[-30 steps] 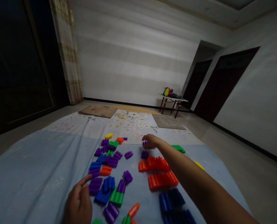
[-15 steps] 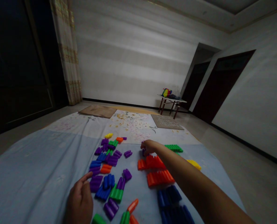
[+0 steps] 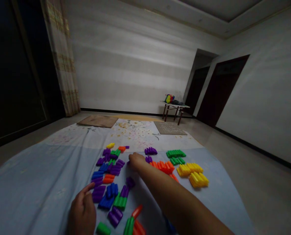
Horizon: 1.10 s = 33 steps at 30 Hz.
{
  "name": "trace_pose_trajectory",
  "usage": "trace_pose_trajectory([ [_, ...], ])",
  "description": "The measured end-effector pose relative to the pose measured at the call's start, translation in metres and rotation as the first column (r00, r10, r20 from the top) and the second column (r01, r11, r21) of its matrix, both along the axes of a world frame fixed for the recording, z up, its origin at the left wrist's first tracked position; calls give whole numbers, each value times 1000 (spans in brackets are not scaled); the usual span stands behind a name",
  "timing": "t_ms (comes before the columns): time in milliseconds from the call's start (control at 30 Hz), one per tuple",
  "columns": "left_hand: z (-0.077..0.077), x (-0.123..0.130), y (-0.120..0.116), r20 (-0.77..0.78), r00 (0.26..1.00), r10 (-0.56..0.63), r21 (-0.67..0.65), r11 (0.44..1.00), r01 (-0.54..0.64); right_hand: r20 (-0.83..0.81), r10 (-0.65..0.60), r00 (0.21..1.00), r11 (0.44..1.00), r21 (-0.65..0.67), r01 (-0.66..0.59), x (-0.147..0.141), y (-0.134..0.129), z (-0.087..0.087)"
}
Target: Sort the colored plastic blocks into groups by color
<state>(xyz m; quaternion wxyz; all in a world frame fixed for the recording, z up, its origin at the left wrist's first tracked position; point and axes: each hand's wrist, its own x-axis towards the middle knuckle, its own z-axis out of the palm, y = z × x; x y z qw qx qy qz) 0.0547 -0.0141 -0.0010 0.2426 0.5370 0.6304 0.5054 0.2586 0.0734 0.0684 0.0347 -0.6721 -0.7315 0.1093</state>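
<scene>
And here's the small purple block (image 3: 128, 162), peeking out just left of the fingers of the right hand (image 3: 137, 161), which is down over it, knuckles up! Clamped on it or merely touching? I can't tell; the hand hides the contact. A light pinch across its sides looks the tidy choice, any lift best taken straight up, since a loose purple block (image 3: 130, 182) sits just on the near side of those fingers. Left of them, the jumble: purple cluster (image 3: 115, 169), orange block (image 3: 108, 178), blue blocks (image 3: 106, 203). The left hand (image 3: 83, 210) holds nothing, thumb and forefinger apart, forefinger tip at the edge of a purple slab (image 3: 97, 181); a light touch there should leave the heap undisturbed. Right of the right fingers: a purple row (image 3: 150, 150) farther out, orange rows (image 3: 163, 166) partly hidden by the forearm (image 3: 174, 199), so a raised elbow seems wise; beyond, green rows (image 3: 176, 153) and yellow rows (image 3: 190, 169), all on the floral cloth (image 3: 49, 182).
</scene>
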Motion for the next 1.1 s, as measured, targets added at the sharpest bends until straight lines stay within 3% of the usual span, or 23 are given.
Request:
trace_pose_trajectory([
  [133, -1, -1, 0, -3, 1000, 5, 6, 1000, -5, -99, 47, 994, 997, 60, -41, 22, -6, 10],
  [333, -10, -3, 4, 0, 1000, -12, 25, 1000, 12, -164, -31, 986, 983, 171, 59, 111, -8, 29],
  [533, -12, -3, 6, 5, 1000, -13, 18, 1000, 13, -96, -188, 977, 971, 134, 200, 176, -3, 14],
  [733, -8, -3, 5, 4, 1000, 5, -4, 1000, -5, -12, -183, 983, 981, 62, 184, 188, 18, -11],
  [900, -5, -3, 7, 9, 1000, 4, -19, 1000, -4, 31, -149, 988, 989, 30, 148, 185, 31, -18],
  [1100, -5, -3, 5, -9, 1000, 19, 24, 1000, -18, -2, -117, 993, 993, -16, 117, 180, 27, -24],
])
